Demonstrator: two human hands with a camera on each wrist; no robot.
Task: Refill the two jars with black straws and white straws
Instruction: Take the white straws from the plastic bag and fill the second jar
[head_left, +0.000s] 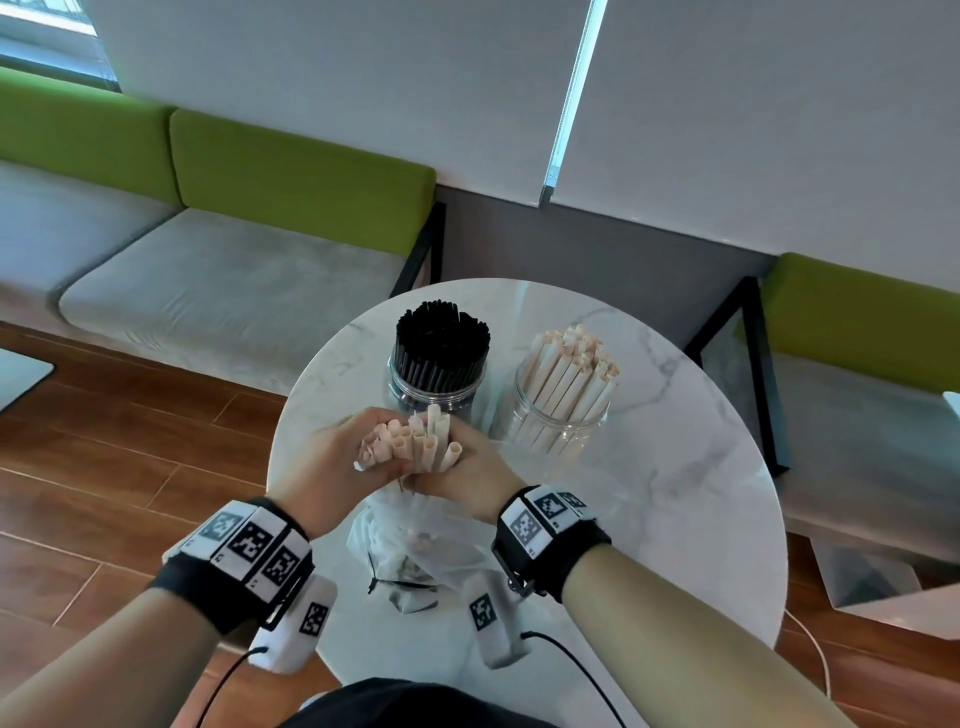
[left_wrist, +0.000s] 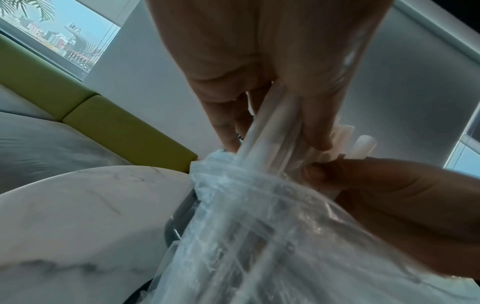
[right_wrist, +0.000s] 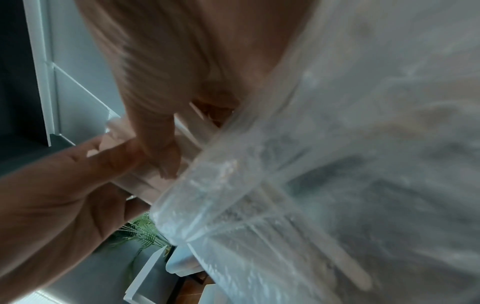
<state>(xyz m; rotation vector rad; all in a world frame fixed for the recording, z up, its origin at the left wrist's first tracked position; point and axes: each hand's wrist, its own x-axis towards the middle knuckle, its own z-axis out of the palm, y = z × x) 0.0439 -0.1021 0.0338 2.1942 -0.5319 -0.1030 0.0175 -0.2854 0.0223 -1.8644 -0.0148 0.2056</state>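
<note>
Both hands meet over the near half of the table around a bundle of white straws that rises out of a clear plastic bag. My left hand grips the bundle from the left, and my right hand grips it from the right. In the left wrist view, fingers curl round the white straws above the plastic bag. In the right wrist view, the bag fills the frame. Behind the hands stand the jar of black straws and the jar of white straws.
The round white marble table holds everything. A bench with grey seats and green backrests runs along the wall behind. Wooden floor lies to the left. Cables hang from both wrist cameras near the table's front edge.
</note>
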